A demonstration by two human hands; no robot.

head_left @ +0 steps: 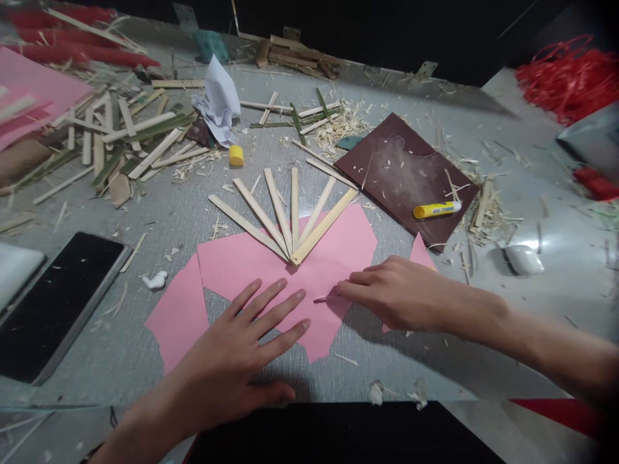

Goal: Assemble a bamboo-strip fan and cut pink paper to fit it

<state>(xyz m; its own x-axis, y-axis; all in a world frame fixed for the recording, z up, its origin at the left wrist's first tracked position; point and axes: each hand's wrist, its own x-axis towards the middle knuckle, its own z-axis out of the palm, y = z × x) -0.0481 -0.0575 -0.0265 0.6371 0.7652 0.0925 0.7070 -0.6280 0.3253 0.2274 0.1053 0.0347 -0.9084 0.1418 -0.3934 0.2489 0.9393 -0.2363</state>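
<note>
- Six bamboo slats (285, 216) already lie fanned on the pink paper (251, 264), lower ends meeting at one point, upper ends spread over the grey table (120, 335).
- Head view, progress: I judge the fan frame laid out; the paper is roughly cut, not yet trimmed to the fan. Whether the slats are glued, I cannot tell.
- Glue stick (436, 209) lies uncapped on the brown board (401, 171), its yellow cap (236, 155) well apart near the white crumpled paper (218, 103).
- My left hand (242, 351) lies flat, palm down, fingers spread, pressing the paper below the slats.
- My right hand (387, 293) comes in from the right, fingers together, tips pinching the paper's edge.
- Phone (53, 303) at left, spare slats (120, 138) beyond.
</note>
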